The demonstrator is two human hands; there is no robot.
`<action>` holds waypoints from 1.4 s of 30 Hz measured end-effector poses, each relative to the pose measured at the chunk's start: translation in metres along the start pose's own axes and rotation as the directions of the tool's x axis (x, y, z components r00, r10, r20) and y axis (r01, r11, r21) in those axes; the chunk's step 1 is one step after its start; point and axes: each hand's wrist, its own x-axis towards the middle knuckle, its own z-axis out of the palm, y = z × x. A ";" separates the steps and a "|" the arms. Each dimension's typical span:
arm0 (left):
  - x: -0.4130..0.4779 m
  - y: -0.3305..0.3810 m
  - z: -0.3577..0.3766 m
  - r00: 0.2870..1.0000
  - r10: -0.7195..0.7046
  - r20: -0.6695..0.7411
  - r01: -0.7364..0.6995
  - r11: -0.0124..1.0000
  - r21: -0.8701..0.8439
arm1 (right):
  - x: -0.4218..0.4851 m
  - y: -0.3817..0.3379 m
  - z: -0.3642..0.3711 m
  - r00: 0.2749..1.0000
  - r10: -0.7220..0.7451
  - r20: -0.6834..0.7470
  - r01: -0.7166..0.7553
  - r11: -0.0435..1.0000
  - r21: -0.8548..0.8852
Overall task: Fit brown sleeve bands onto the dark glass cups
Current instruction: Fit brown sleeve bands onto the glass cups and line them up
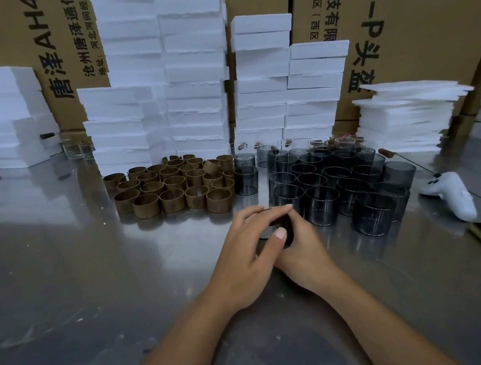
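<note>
Left hand (247, 251) and right hand (305, 253) both grip one cup (278, 218) near the bands (172, 200), which should slide on square, unforced.

Work surface: a reflective metal table (67, 268). Left of centre, brown sleeve bands (173, 187) stand upright in a tight cluster. Just beside them on the right, dark glass cups (334, 186) stand mouth-up in packed rows. White foam blocks (195, 99) are stacked along the rear. A white controller (450, 194) lies near the cups, far right.
</note>
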 end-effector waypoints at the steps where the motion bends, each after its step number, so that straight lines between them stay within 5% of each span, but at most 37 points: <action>1: 0.000 0.000 0.000 1.000 0.008 0.003 -0.008 1.000 0.001 | 0.001 0.001 0.001 1.000 0.004 -0.010 -0.004 1.000 0.011; 6: -0.001 0.001 0.002 1.000 0.017 0.001 -0.017 1.000 0.011 | 0.006 0.006 0.004 0.993 0.060 -0.097 -0.046 0.988 0.146; 18: -0.001 -0.004 0.001 0.995 -0.020 -0.097 0.028 0.996 0.086 | 0.006 0.002 -0.007 0.960 0.102 -0.260 -0.077 0.992 0.104; 42: 0.002 -0.006 0.001 0.992 -0.121 -0.036 0.122 0.993 0.010 | 0.000 -0.005 0.000 0.996 0.000 -0.087 0.005 0.998 0.055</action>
